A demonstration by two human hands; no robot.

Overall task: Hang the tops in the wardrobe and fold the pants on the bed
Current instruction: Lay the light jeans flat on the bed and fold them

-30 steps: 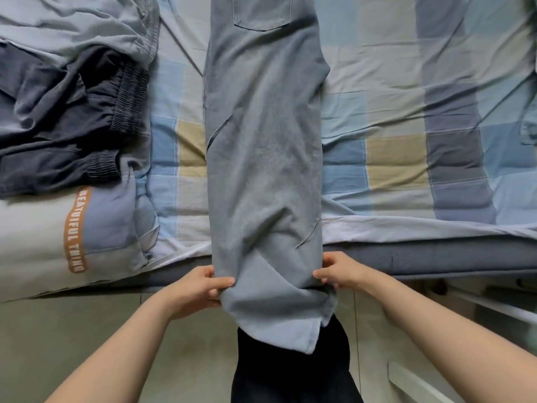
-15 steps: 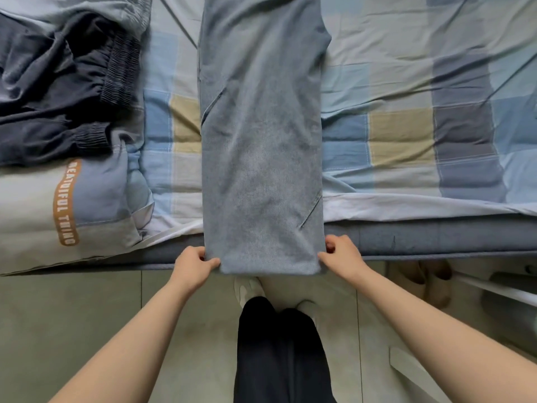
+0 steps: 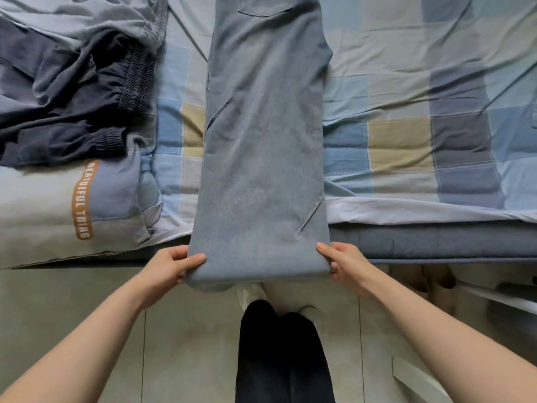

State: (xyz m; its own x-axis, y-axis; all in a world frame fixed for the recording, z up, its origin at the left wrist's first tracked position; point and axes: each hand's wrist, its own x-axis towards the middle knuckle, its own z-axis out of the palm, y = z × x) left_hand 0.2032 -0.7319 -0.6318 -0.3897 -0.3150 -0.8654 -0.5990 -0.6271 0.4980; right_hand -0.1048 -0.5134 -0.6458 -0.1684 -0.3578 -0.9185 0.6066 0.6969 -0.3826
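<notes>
Pants: grey-blue pants [image 3: 263, 158] lie lengthwise on the bed [image 3: 436, 234], legs stacked, near folded end overhanging the edge.
Left hand: left hand [image 3: 167, 266] pinches the left corner of that fold, thumb on top.
Right hand: right hand [image 3: 343, 261] pinches the right corner likewise.
Why: matched corner grips keep the fold square, likely for carrying it toward the waistband.
Waiting: dark pants [image 3: 72, 103] bunched at left.

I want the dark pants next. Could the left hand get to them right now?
Probably not yet: the left hand is busy gripping the grey pants. The dark pants lie uncovered on that side.
</notes>
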